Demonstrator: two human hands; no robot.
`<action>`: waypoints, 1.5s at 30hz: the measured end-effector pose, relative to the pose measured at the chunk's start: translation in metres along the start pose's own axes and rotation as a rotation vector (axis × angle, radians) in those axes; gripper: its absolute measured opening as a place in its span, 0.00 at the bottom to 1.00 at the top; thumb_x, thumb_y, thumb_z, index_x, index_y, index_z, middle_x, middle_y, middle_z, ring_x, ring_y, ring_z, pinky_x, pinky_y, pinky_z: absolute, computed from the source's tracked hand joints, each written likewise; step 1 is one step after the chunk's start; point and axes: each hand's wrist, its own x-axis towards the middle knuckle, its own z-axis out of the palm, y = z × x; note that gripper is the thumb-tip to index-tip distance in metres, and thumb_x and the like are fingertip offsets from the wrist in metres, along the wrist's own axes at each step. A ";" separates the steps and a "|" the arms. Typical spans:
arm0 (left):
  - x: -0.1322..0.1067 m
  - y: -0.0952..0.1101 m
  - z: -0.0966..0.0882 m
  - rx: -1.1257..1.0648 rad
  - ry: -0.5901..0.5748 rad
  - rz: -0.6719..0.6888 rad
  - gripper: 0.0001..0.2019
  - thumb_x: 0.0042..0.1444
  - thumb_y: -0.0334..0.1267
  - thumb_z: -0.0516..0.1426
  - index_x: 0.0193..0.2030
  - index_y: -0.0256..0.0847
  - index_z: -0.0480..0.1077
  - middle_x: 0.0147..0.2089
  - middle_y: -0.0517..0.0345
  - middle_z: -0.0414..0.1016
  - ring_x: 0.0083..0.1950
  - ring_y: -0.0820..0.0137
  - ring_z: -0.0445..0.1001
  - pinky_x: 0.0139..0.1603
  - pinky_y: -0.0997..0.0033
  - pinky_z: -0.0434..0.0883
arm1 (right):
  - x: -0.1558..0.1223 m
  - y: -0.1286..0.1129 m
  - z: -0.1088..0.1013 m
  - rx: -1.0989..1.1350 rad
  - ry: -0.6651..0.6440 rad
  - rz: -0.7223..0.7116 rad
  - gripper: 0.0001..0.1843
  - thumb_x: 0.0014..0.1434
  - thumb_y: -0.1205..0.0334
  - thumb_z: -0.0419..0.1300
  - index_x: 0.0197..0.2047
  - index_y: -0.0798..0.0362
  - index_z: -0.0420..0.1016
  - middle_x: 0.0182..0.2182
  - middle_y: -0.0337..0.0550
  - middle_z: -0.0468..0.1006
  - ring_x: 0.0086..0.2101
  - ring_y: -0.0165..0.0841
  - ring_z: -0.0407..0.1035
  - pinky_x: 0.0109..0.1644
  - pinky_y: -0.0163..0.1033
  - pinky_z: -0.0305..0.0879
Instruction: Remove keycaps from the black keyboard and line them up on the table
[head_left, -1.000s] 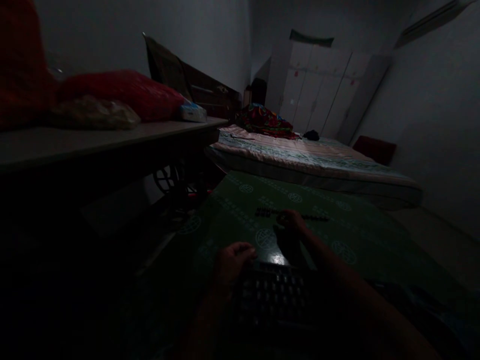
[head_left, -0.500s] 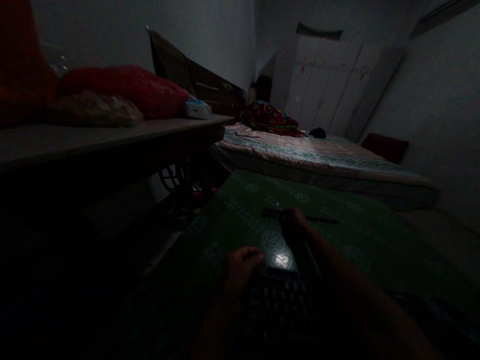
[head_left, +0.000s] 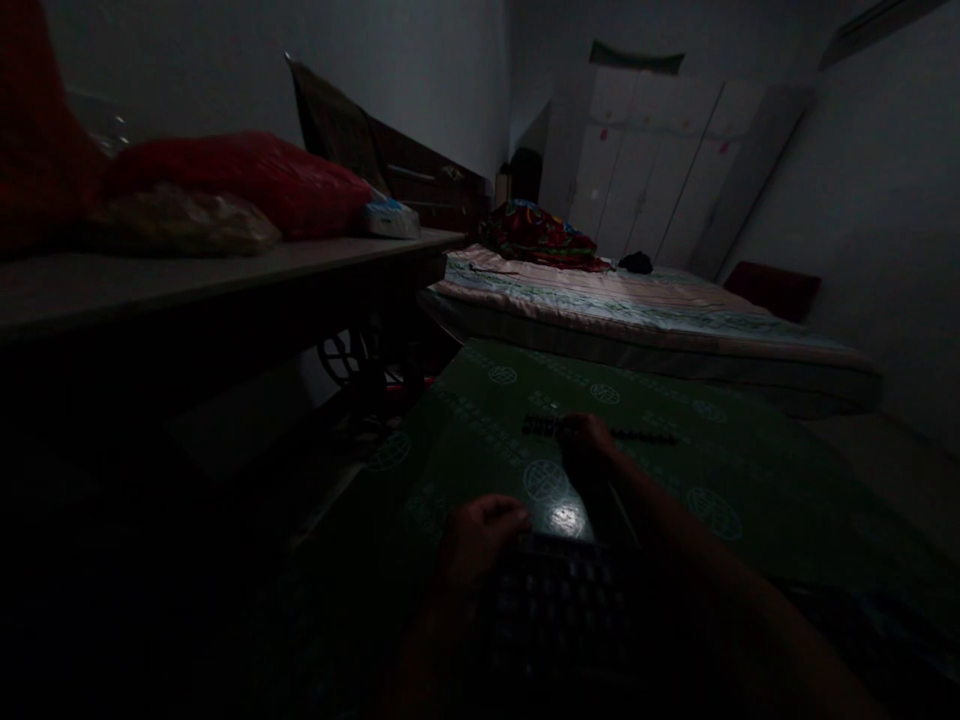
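Super dim room, green surface [head_left: 469,470]. Right grip [head_left: 589,445] is bunched, small dark pieces [head_left: 538,427] lined up either side; can't tell if it's pinching one. In this gloom a nudge could scatter them. Left grip [head_left: 478,538] is curled, hold unclear, keyboard [head_left: 559,605] just right of it, easily bumped.

Cannot see middle of row of dark pieces [head_left: 645,437], covered by right hand [head_left: 589,445] | cannot tell grip of left hand [head_left: 480,535], too dim | cannot find lower edge of keyboard [head_left: 566,600] in darkness
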 end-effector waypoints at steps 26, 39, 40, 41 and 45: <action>0.001 0.001 0.003 0.078 -0.017 0.042 0.10 0.38 0.39 0.59 0.29 0.36 0.71 0.25 0.58 0.74 0.25 0.73 0.70 0.27 0.75 0.64 | -0.075 -0.030 -0.065 0.369 0.221 -0.061 0.32 0.58 0.42 0.39 0.33 0.59 0.73 0.18 0.42 0.71 0.18 0.26 0.64 0.22 0.29 0.59; -0.009 -0.005 0.024 0.568 -0.177 0.389 0.07 0.41 0.36 0.56 0.29 0.39 0.72 0.30 0.58 0.74 0.33 0.68 0.70 0.35 0.72 0.64 | -0.183 -0.059 -0.075 0.383 -0.072 -0.183 0.15 0.55 0.54 0.51 0.34 0.56 0.74 0.26 0.41 0.76 0.27 0.28 0.68 0.29 0.30 0.62; -0.009 -0.006 0.026 0.611 -0.214 0.410 0.07 0.42 0.35 0.55 0.29 0.39 0.72 0.29 0.58 0.73 0.32 0.68 0.70 0.34 0.73 0.64 | -0.184 -0.061 -0.077 0.347 -0.099 -0.209 0.14 0.55 0.56 0.52 0.34 0.56 0.74 0.27 0.41 0.76 0.28 0.28 0.68 0.30 0.30 0.62; -0.009 -0.008 0.027 0.644 -0.244 0.427 0.06 0.43 0.35 0.55 0.29 0.39 0.72 0.29 0.59 0.72 0.32 0.69 0.69 0.33 0.73 0.63 | -0.184 -0.062 -0.078 0.321 -0.122 -0.233 0.13 0.55 0.57 0.52 0.33 0.56 0.73 0.27 0.40 0.75 0.28 0.28 0.68 0.31 0.30 0.62; -0.008 -0.010 0.028 0.680 -0.281 0.480 0.09 0.43 0.33 0.55 0.33 0.40 0.72 0.34 0.57 0.73 0.37 0.68 0.69 0.37 0.73 0.63 | -0.180 -0.059 -0.071 0.274 -0.164 -0.281 0.11 0.55 0.59 0.52 0.33 0.56 0.72 0.27 0.40 0.75 0.28 0.28 0.68 0.31 0.30 0.62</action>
